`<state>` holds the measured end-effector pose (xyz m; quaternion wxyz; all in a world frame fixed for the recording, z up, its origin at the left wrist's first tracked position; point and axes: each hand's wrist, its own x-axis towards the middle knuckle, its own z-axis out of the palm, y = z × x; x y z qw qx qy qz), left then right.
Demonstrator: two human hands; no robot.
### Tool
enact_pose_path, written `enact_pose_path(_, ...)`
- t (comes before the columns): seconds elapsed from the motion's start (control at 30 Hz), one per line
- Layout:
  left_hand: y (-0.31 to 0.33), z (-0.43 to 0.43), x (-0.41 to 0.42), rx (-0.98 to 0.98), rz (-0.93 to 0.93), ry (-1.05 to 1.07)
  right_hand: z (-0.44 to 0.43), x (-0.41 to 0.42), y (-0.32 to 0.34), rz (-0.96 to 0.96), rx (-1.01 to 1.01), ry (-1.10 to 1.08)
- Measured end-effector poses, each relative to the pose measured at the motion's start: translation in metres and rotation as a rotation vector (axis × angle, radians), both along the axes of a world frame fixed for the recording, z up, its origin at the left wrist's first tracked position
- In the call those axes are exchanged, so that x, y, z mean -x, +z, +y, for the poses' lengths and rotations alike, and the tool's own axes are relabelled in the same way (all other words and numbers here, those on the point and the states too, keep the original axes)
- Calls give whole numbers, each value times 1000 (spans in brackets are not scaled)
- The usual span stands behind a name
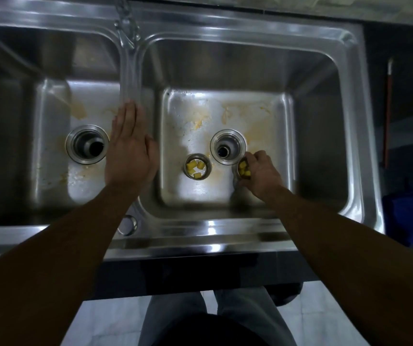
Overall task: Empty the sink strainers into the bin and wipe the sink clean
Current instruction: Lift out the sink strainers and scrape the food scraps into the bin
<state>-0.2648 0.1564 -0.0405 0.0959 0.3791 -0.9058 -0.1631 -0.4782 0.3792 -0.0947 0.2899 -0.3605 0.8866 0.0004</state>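
A steel double sink (200, 236) fills the view, both basins smeared with yellowish stains. In the right basin a round metal strainer (198, 167) with several yellow food cubes stands on the floor, left of the open drain (228, 146). My right hand (260, 172) grips a second strainer (243, 169), also holding yellow cubes, just right of and below that drain. My left hand (130, 146) lies flat with fingers together over the divider between the basins. The left basin's drain (87, 144) is open with no strainer in it.
The tap (126, 28) hangs over the divider at the back. A round capped hole (127, 224) sits on the front rim. A red-handled tool (387, 113) leans at the right, and a blue object (410, 216) stands beside the sink's right edge.
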Motion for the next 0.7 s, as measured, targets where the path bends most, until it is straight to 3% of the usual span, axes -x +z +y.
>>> enact_pose_path(0.37, 4, 8, 4, 94, -208, -42, 19, -11, 32, -125, 160, -189)
enact_pose_path(0.7, 35, 130, 25, -149, -287, -324, 70, 29, 93, 15, 275, -174)
